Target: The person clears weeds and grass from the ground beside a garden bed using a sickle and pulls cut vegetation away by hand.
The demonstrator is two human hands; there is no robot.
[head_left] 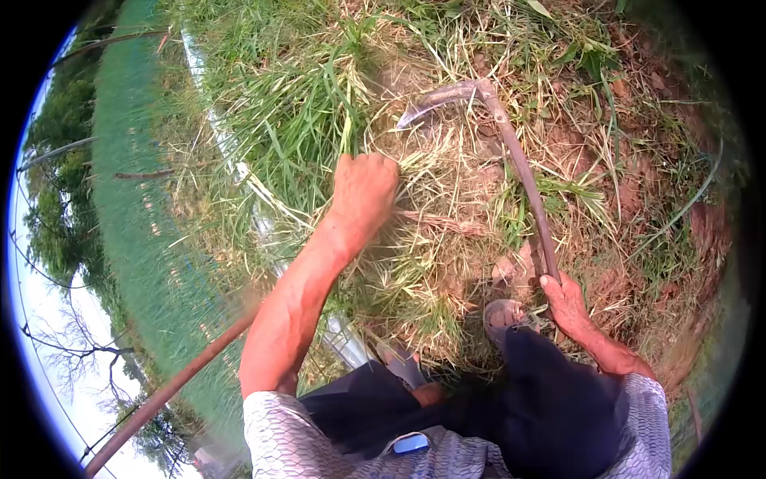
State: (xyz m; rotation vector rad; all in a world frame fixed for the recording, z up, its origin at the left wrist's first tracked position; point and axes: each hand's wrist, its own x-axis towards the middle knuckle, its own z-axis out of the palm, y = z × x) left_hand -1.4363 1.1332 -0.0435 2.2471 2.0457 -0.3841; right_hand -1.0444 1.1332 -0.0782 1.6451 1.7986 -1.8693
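Observation:
My left hand point(365, 188) is closed round a bunch of green grass point(307, 112), with its knuckles up and the blades fanning out above and to the left. My right hand point(565, 302), at the lower right, grips the lower end of a long wooden handle. This handle belongs to a sickle point(523, 164) that reaches up to the top middle. Its curved blade point(435, 101) points left, lying over the dry cut stalks a little right of and above my left hand. The blade does not touch the held grass.
A pale pipe point(263, 223) runs diagonally along the left of the grass. Beyond it lies a dense green field point(136, 223). A brown pole point(171, 387) crosses at the lower left. My sandalled foot point(503, 315) stands on straw-covered soil point(447, 184).

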